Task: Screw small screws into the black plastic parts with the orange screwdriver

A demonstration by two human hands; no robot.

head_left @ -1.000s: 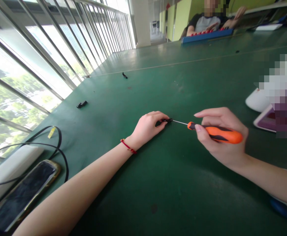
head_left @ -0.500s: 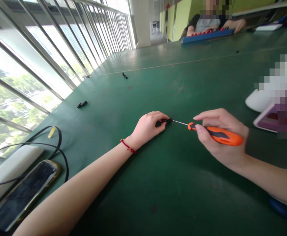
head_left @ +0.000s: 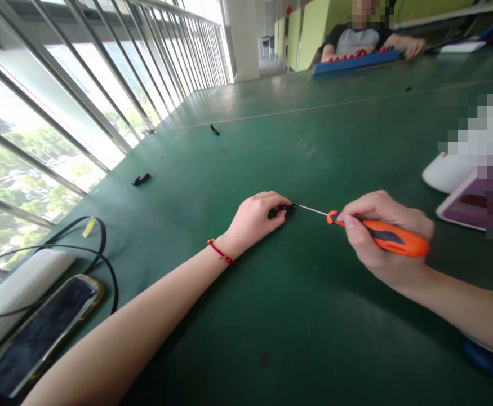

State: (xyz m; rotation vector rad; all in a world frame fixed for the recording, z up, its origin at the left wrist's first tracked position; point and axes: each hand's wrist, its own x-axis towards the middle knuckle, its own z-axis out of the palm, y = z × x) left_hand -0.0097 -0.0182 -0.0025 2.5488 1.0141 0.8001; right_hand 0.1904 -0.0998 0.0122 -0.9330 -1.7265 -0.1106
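My left hand, with a red cord bracelet at the wrist, rests on the green table and pinches a small black part. Its exact kind does not show, as the fingers cover much of it. My right hand is closed around the orange and dark handle of a screwdriver. The thin metal shaft points left, and its tip is at the right end of the black part; whether they touch I cannot tell.
Two small black pieces, one nearer and one farther, lie on the table. A phone, a white power strip and a black cable sit at left. Across the table, a person sits behind a blue tray.
My right hand has shifted slightly right with the screwdriver, and its forefinger has closed down onto the handle. My left hand and the black part have stayed in place.
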